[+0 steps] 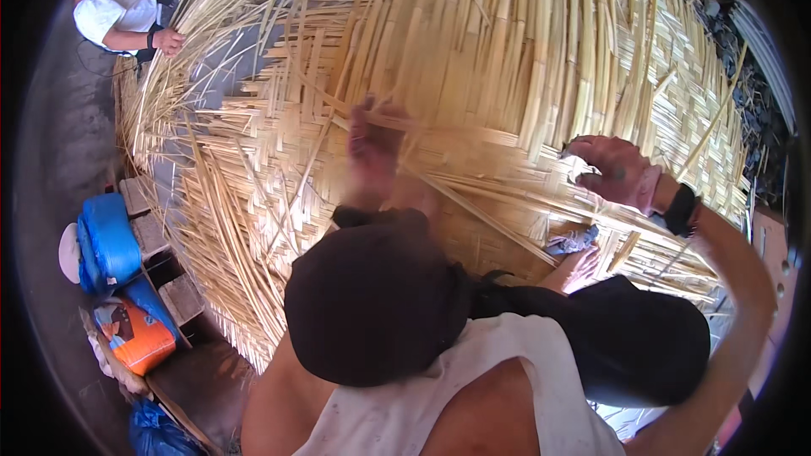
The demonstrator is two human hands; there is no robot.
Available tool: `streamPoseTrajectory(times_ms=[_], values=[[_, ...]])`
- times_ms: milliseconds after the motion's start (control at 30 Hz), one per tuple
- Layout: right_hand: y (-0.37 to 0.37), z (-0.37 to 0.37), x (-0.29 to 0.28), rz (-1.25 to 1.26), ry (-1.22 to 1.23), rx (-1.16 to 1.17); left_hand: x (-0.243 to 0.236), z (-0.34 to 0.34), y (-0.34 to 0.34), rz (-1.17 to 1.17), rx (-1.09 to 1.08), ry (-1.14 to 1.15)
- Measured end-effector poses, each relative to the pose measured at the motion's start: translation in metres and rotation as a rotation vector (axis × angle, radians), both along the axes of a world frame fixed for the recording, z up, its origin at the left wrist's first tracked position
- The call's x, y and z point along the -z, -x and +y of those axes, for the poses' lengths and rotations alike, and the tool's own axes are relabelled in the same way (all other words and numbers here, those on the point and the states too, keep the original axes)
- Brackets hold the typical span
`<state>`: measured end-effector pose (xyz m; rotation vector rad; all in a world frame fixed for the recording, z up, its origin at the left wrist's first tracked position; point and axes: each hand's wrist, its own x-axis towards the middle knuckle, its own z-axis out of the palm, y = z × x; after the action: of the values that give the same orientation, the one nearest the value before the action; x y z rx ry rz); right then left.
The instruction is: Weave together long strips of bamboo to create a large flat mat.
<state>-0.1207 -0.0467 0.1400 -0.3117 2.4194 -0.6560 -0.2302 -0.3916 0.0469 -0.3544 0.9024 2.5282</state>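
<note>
A large woven reed mat spreads in front of me, with long pale split reeds running away at its far side. My left hand is over the mat's middle, smeared by motion; its fingers look closed around a reed strip, which stretches blurred toward the right. To the right, my right hand hovers just above the weave, fingers bent and a gap showing between thumb and fingers. Nothing can be made out in it. Dark bands circle both wrists.
My bare foot rests on the mat between the hands and my dark-clothed knees. At the far left a co-worker in a white shirt holds loose reeds. Blue bundles and an orange bag lie by blocks at left.
</note>
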Motion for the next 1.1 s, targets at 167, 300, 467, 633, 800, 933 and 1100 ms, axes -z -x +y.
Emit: streamPoseTrajectory(times_ms=[167, 300, 467, 633, 800, 933, 1100], values=[[0.058, -0.085, 0.017, 0.271, 0.083, -0.165, -0.050, -0.058, 0.019, 0.227, -0.175, -0.161], [0.085, -0.138, 0.079, -0.013, -0.034, -0.218, -0.073, -0.068, 0.021, 0.646, 0.371, -0.089], [0.077, -0.122, 0.124, 0.548, 0.077, 0.232, -0.058, -0.032, 0.059, 0.455, 0.037, 0.520], [0.070, -0.065, 0.127, -0.030, 1.017, 1.479, -0.022, 0.023, 0.065, 0.555, 0.660, 0.682], [0.055, -0.062, 0.117, -0.032, 1.167, 1.484, 0.031, 0.092, 0.048, 0.609, 0.884, 0.740], [0.047, -0.069, 0.104, 0.442, 0.835, 0.935, 0.057, 0.124, 0.061, 0.865, 0.789, 1.133], [0.037, -0.066, 0.097, 0.218, 0.803, 1.059, 0.056, 0.143, 0.070, 0.738, 0.894, 1.049]])
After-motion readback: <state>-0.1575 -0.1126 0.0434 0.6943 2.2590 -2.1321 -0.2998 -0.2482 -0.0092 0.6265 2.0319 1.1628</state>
